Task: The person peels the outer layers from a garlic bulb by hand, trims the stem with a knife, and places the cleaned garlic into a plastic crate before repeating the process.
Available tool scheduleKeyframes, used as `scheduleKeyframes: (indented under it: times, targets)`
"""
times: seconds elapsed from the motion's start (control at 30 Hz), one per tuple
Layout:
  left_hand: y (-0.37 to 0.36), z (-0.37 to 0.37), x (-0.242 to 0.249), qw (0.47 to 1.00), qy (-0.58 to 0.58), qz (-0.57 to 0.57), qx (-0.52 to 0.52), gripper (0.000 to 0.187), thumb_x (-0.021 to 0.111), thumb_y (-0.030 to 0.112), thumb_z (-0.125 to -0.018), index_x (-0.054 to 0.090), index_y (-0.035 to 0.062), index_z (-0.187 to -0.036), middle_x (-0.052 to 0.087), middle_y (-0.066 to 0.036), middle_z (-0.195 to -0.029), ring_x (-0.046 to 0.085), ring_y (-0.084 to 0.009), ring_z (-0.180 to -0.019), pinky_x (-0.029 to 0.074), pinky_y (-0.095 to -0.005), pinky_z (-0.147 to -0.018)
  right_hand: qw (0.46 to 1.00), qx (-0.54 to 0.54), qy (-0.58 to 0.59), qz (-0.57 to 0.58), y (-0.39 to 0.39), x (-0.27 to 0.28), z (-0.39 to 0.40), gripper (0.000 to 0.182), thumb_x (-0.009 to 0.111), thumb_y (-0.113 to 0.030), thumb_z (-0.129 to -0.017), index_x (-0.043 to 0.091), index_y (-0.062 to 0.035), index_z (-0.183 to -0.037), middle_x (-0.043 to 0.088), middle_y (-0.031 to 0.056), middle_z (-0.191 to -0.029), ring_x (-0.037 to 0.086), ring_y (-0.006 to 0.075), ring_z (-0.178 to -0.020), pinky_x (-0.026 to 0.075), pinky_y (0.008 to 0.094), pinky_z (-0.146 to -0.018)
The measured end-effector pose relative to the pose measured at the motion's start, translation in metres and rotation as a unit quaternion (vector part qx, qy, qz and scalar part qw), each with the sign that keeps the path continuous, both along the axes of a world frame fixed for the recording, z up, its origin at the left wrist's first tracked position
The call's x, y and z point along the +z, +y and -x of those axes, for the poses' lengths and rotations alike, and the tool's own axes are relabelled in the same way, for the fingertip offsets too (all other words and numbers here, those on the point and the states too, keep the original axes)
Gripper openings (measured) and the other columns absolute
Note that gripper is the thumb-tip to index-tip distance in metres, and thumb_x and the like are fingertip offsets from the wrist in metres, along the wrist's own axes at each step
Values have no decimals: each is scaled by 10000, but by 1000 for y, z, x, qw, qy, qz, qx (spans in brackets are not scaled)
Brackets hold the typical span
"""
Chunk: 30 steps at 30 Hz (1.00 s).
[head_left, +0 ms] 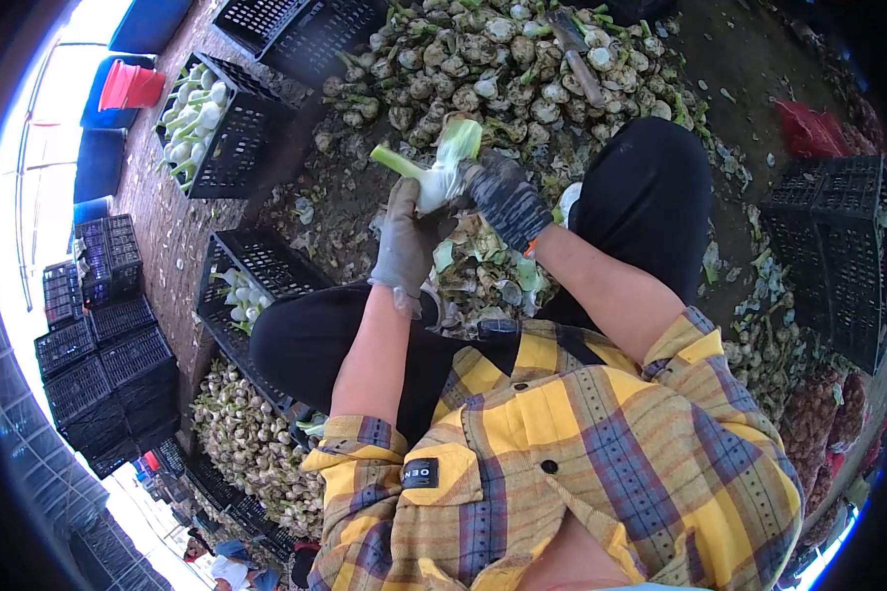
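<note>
While you sit with knees apart, both gloved hands meet at upper centre of the frame on one fennel bulb (442, 172). Your left hand (404, 241), grey glove, has its grip wrapped shut around the white base of the bulb from below. Your right hand (508, 202), dark speckled glove, is clamped on the bulb's right side; can't tell if it also holds a blade, fingers hide that. The bulb's green stalk sticks out toward upper left, a pale leaf points up.

Just under the hands, between your legs, lies a heap of trimmings (488, 271). Above the hands, top centre, a big pile of untrimmed bulbs (503, 59) sits on the ground, with a knife-like tool (577, 54) lying on it.

Left of centre, black crate (251, 286) holds a few white bulbs. Upper left, second crate (217, 123) carries more cleaned bulbs, next to a red bucket (130, 87). Empty crates are stacked (103, 364) at left edge. Another bulb pile (251, 448) sits lower left. Crate (838, 256) at right edge, well apart from the hands.
</note>
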<state>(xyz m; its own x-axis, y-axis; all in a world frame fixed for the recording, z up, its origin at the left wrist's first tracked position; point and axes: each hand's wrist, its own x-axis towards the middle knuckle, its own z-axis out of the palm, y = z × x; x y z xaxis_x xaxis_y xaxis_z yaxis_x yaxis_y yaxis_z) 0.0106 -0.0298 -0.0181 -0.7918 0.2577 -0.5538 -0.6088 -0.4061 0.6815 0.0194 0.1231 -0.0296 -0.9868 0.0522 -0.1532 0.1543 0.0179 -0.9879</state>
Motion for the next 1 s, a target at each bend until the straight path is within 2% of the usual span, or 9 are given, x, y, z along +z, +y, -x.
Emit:
scheduleKeyframes:
  times: [0.17, 0.37, 0.43, 0.5, 0.57, 0.63, 0.73, 0.87, 1.0]
  targets:
    - [6, 1, 0, 996, 6, 78, 38, 348, 485, 390, -899, 514, 105, -1096, 607, -50, -965, 598, -172, -840, 490, -326, -645, 982, -3, 158, -102, -14, 14, -13, 214, 536, -138, -818, 591, 15, -959, 630, 191, -907, 616, 276, -764, 484, 359, -705]
    - [-34, 23, -12, 981, -71, -6, 180, 349, 434, 409, -888, 564, 92, -956, 614, -83, -882, 603, -203, -764, 512, -290, -582, 902, -109, -57, 414, 9, 19, 7, 237, 461, -164, -899, 555, 14, -1025, 618, 80, -939, 617, 146, -743, 522, 275, -639]
    - [-41, 26, -6, 976, -57, -3, 212, 362, 439, 425, -870, 569, 99, -961, 614, -70, -879, 594, -220, -811, 509, -345, -631, 916, -159, -72, 362, 13, 20, 13, 254, 447, -188, -913, 549, -9, -1061, 624, 108, -824, 622, 161, -717, 511, 276, -624]
    - [-42, 28, -1, 964, -34, -15, 264, 360, 435, 422, -870, 568, 101, -964, 615, -60, -873, 593, -224, -808, 503, -353, -619, 993, 110, 3, -34, 16, 23, 10, 281, 455, -243, -905, 571, -22, -1032, 618, 151, -767, 625, 204, -712, 506, 310, -630]
    - [-35, 25, 15, 966, 12, 29, 257, 392, 407, 432, -890, 585, 87, -941, 611, -63, -827, 597, -196, -738, 492, -339, -618, 943, 244, -128, -185, 8, 41, -4, 354, 466, -348, -871, 614, -33, -937, 598, 223, -713, 618, 307, -734, 488, 391, -668]
    - [-37, 25, 11, 957, 50, 77, 274, 427, 402, 447, -892, 585, 69, -968, 607, -58, -823, 590, -184, -731, 487, -332, -615, 876, 299, 6, -379, -4, 26, -15, 432, 492, -421, -826, 627, -11, -863, 621, 222, -776, 611, 351, -769, 480, 413, -701]
    - [-31, 16, 19, 948, 125, 200, 212, 531, 401, 512, -904, 583, 17, -964, 590, -60, -790, 569, -147, -687, 466, -268, -601, 876, 290, 57, -382, -7, 4, -18, 457, 567, -424, -794, 629, 19, -892, 613, 209, -734, 608, 337, -741, 473, 389, -720]
    - [-21, 9, 24, 937, 194, 257, 138, 550, 417, 497, -914, 594, -24, -926, 590, -60, -796, 557, -109, -692, 453, -234, -612, 964, 174, 153, -131, -14, -5, -10, 389, 655, -335, -765, 588, -6, -962, 638, 171, -854, 613, 283, -769, 484, 366, -725]
    - [-13, 2, 15, 920, 273, 271, 68, 484, 435, 443, -924, 618, -5, -930, 602, -60, -840, 551, -103, -712, 445, -231, -622, 965, 193, -156, 81, -14, 9, 6, 352, 640, -312, -818, 577, -17, -1000, 628, 70, -781, 580, 131, -626, 470, 297, -572]
